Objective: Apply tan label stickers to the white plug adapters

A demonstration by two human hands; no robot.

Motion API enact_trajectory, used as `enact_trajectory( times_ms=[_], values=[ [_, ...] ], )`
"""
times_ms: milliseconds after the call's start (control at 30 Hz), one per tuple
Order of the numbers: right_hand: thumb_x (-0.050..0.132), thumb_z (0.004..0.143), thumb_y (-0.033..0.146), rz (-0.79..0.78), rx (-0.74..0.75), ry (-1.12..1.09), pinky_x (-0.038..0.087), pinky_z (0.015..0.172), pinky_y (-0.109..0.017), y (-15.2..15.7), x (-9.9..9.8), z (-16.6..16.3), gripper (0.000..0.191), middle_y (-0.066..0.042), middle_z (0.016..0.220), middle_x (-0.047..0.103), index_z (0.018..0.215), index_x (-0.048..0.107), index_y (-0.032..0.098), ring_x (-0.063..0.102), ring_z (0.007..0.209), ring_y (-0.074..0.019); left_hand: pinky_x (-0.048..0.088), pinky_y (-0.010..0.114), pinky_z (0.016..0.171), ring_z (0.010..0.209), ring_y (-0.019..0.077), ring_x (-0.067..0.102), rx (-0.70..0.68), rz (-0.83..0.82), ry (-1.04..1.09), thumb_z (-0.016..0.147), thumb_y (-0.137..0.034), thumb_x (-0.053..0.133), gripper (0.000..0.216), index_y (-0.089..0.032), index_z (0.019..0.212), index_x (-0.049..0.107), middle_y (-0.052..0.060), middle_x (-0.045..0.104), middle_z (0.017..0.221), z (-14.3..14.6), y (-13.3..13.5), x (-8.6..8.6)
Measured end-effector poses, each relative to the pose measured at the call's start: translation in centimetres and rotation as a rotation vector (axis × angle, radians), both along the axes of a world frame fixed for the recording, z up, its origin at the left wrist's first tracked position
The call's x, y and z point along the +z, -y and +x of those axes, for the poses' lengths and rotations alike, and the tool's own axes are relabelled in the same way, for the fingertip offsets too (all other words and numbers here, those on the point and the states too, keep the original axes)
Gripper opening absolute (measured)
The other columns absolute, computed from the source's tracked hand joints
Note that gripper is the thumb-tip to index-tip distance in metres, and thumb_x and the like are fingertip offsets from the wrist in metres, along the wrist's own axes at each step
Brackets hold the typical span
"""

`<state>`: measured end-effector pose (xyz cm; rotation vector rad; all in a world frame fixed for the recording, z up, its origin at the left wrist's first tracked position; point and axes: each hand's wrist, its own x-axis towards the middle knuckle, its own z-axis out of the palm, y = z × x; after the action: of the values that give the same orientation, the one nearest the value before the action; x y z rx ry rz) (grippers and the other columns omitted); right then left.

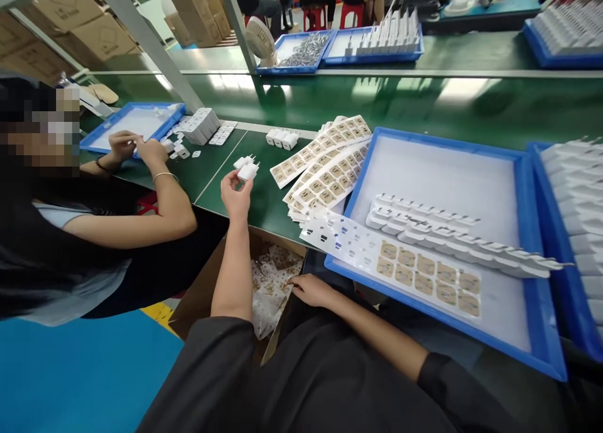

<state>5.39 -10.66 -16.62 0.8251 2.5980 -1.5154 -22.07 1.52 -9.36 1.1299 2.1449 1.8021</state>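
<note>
In my left hand (235,195), raised over the near edge of the green bench, are white plug chargers (247,171); two show, side by side, with metal pins pointing up and away. Thumb and fingers are closed around their near end. Low by my lap is my right hand (311,290), its fingers curled together at the rim of a cardboard box (273,344). Whatever those fingertips hold, if anything, is too small to make out. Clear scrap film (271,282) with tan bits fills the box.
Sticker sheets (325,163) lie fanned across the bench. A part-used sheet (424,276) overlaps a blue tray (447,145) with rows of chargers (452,235). Another short charger row (281,139) stands behind. At left, a co-worker's hands (136,147) work near a second tray (136,124).
</note>
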Motion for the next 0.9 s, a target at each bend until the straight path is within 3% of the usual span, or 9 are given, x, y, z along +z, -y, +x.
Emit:
enact_trajectory(
  times_ms=[133,267,333,433,500,567,633,767,900],
  values=[
    [0.053,0.096,0.015,-0.007,-0.029,-0.054,0.054,0.099,-0.033,-0.4,3.0,3.1,0.035,-0.012,0.124,0.076,0.125,0.072,0.018,0.074,0.111,-0.0244,0.054,0.035,0.091,0.093,0.0144,0.063,0.007,-0.132,-0.094,0.076,-0.012,0.078,0.037,-0.010,0.108,0.060,0.001,0.066,0.098,-2.5,-2.2,-0.5],
    [0.054,0.098,0.018,0.012,0.011,-0.261,0.055,0.098,-0.031,-0.1,8.1,6.5,0.032,-0.011,0.122,0.077,0.125,0.071,0.019,0.073,0.110,-0.0217,0.045,0.049,0.105,0.097,0.0188,0.055,0.036,-0.105,-0.165,0.063,-0.010,0.088,0.044,-0.014,0.096,0.059,-0.002,0.061,0.088,-3.0,-2.6,-0.2],
    [0.053,0.100,0.020,0.042,0.019,-0.393,0.056,0.095,-0.031,0.0,10.8,8.4,0.029,-0.011,0.119,0.077,0.124,0.070,0.018,0.074,0.107,-0.0201,0.043,0.050,0.106,0.104,0.0225,0.052,0.034,-0.051,-0.218,0.061,-0.014,0.090,0.049,-0.016,0.099,0.059,0.002,0.063,0.100,-1.7,-2.1,0.4],
    [0.054,0.101,0.022,0.149,-0.097,-0.504,0.058,0.091,-0.029,-0.4,13.6,11.5,0.025,-0.008,0.114,0.078,0.121,0.069,0.020,0.075,0.104,-0.0179,0.052,0.040,0.088,0.103,0.0235,0.056,-0.113,-0.005,-0.282,0.075,-0.027,0.083,0.042,-0.018,0.111,0.063,0.007,0.068,0.113,3.5,-0.1,2.1],
    [0.054,0.101,0.021,0.332,-0.305,-0.464,0.059,0.091,-0.033,-1.1,14.0,13.7,0.023,-0.009,0.112,0.078,0.119,0.069,0.021,0.074,0.103,-0.0198,0.054,0.035,0.081,0.094,0.0209,0.064,-0.348,-0.033,-0.336,0.085,-0.034,0.075,0.027,-0.021,0.108,0.069,0.004,0.074,0.106,8.6,1.7,3.6],
    [0.054,0.100,0.019,0.538,-0.538,-0.345,0.060,0.090,-0.039,-2.1,13.6,15.8,0.022,-0.010,0.110,0.078,0.117,0.069,0.020,0.074,0.103,-0.0237,0.054,0.036,0.086,0.096,0.0214,0.068,-0.707,-0.102,-0.531,0.093,-0.033,0.066,0.017,-0.022,0.104,0.071,0.004,0.075,0.103,14.1,3.3,5.0],
    [0.054,0.099,0.020,0.676,-0.690,-0.205,0.060,0.086,-0.042,-2.9,12.6,17.7,0.022,-0.011,0.107,0.078,0.115,0.069,0.019,0.073,0.101,-0.0274,0.052,0.039,0.091,0.101,0.0243,0.068,-0.934,-0.131,-0.736,0.095,-0.032,0.064,0.014,-0.021,0.101,0.071,0.005,0.076,0.101,18.9,4.2,5.9],
    [0.054,0.097,0.021,0.762,-0.751,-0.012,0.059,0.081,-0.046,-3.3,10.8,19.9,0.023,-0.013,0.106,0.076,0.114,0.069,0.017,0.072,0.098,-0.0316,0.047,0.046,0.099,0.115,0.0331,0.063,-0.973,-0.330,-1.056,0.091,-0.034,0.070,0.027,-0.013,0.106,0.068,0.014,0.073,0.109,24.2,4.4,5.7],
    [0.055,0.096,0.019,0.742,-0.722,-0.043,0.058,0.086,-0.046,-2.6,10.2,20.2,0.023,-0.011,0.109,0.076,0.115,0.068,0.019,0.070,0.101,-0.0301,0.045,0.048,0.100,0.110,0.0353,0.063,-0.920,-0.478,-1.126,0.087,-0.038,0.075,0.036,-0.008,0.106,0.066,0.017,0.071,0.105,25.1,4.3,5.4]
  ],
)
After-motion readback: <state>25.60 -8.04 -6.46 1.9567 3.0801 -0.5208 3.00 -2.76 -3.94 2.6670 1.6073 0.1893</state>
